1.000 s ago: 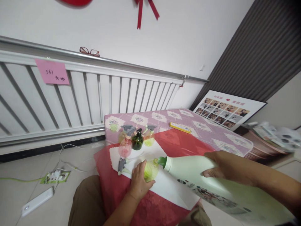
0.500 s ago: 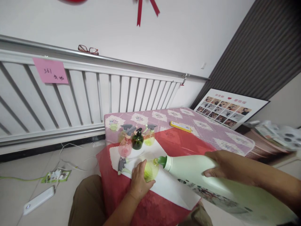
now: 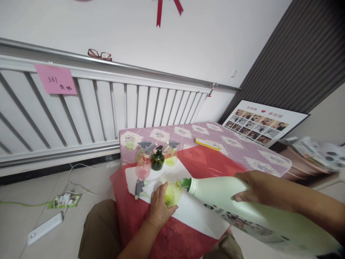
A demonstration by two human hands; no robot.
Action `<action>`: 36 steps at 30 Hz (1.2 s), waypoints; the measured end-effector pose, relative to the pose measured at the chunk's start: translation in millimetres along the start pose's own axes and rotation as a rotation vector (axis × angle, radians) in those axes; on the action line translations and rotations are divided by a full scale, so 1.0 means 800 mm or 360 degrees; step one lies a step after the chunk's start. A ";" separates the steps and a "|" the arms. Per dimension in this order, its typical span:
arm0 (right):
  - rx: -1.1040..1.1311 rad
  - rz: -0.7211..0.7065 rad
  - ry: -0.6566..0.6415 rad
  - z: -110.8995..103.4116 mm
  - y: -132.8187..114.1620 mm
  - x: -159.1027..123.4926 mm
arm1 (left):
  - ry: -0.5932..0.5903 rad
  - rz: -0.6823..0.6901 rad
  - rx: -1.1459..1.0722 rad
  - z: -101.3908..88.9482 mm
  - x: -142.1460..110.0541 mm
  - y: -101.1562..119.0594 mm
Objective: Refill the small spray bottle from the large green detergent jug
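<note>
My left hand is wrapped round a small clear yellow-green bottle standing on a white cloth. My right hand grips a large pale green jug, tilted almost level, its green spout touching the small bottle's open mouth. A grey spray head lies on the cloth just left of my left hand.
Behind stand a pink spray bottle, a dark green pump bottle and a yellow spray bottle. A yellow flat object lies on the patterned tablecloth. A radiator lines the wall; a white power bank lies on the floor.
Both hands and the bottles hold the same pose; only the camera has tilted slightly.
</note>
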State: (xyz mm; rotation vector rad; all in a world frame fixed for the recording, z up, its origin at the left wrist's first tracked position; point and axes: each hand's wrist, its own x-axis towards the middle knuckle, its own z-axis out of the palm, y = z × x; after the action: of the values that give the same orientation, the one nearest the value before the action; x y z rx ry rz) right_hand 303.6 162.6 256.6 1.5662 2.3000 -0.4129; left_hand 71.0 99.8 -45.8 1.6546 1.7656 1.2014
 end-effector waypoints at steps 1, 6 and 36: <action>0.0001 -0.0001 -0.0002 0.000 0.000 0.000 | 0.0002 -0.0005 0.0001 0.000 0.000 0.000; 0.0027 -0.0010 -0.0008 -0.001 0.000 -0.001 | 0.0010 -0.0001 0.0004 0.001 0.000 0.000; 0.0002 -0.0006 -0.0006 -0.005 -0.008 -0.004 | -0.0001 -0.0010 0.0011 -0.004 -0.002 0.004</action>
State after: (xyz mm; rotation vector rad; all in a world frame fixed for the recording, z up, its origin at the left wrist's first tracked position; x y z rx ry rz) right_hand 298.7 159.3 262.1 1.5606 2.3005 -0.4177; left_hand 71.0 96.7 -41.9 1.6515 1.7755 1.1934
